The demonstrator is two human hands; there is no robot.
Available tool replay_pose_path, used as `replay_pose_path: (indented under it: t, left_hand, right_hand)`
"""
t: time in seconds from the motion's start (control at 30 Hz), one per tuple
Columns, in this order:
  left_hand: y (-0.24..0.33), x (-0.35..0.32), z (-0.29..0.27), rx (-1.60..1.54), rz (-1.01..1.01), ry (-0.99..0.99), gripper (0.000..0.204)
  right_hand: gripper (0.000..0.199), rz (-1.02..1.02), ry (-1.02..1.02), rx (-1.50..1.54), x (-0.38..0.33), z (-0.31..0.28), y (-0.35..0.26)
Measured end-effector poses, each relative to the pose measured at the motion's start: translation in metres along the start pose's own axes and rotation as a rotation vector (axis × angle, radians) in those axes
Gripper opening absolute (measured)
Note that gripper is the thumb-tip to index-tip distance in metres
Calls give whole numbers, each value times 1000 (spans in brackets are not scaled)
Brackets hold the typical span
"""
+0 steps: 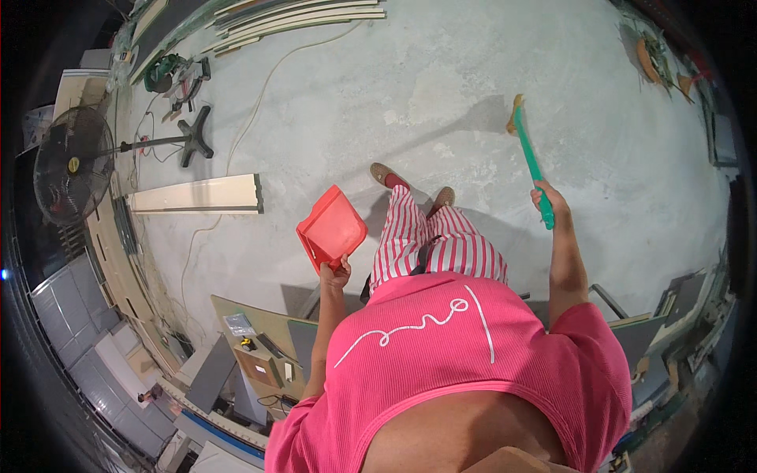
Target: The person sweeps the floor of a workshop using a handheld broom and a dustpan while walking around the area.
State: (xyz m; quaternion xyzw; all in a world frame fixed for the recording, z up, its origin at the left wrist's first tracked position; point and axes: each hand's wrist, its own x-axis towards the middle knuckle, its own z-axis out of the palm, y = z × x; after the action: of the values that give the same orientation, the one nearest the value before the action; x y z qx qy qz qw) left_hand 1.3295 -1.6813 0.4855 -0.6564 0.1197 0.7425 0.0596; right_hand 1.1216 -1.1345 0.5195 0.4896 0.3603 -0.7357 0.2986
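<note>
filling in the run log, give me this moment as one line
left hand: holds red dustpan | right hand: grips green-handled broom, bristles on concrete floor | nearby: pedestal fan, cream board

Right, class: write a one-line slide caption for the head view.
Left hand holds a red dustpan, right hand a green broom, above a concrete floor.

dustpan (333, 229) in left hand (335, 274), left of legs | broom (530, 154) in right hand (550, 203), head on floor (441, 87) ahead-right | plank (197, 195) and fan (75, 162) far left
</note>
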Motion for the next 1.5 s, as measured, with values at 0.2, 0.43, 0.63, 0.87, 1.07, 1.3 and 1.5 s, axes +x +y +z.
replay_pose_path:
  t: [0.2, 0.43, 0.63, 0.87, 1.07, 1.3, 1.5]
  left_hand:
    - [14, -8, 22, 1, 32, 32, 38]
    - [49, -9, 42, -9, 86, -5, 36]
    - [85, -23, 54, -69, 119, -6, 37]
    - [123, -11, 39, -124, 130, 46, 38]
    - [151, 7, 39, -74, 102, 52, 38]
    - [173, 27, 61, -57, 126, -9, 37]
    - [182, 36, 62, -183, 100, -58, 40]
  right_hand:
    - [33, 124, -141, -226, 6, 26, 24]
    - [54, 368, -603, -606, 38, 172, 94]
    - [54, 416, -781, -1019, 131, 306, 174]
    - [30, 304, -607, -825, 153, 354, 145]
    - [26, 31, -170, -568, 107, 272, 38]
    - [21, -101, 84, -319, 91, 180, -17]
    - [19, -61, 1, -214, 97, 197, 3]
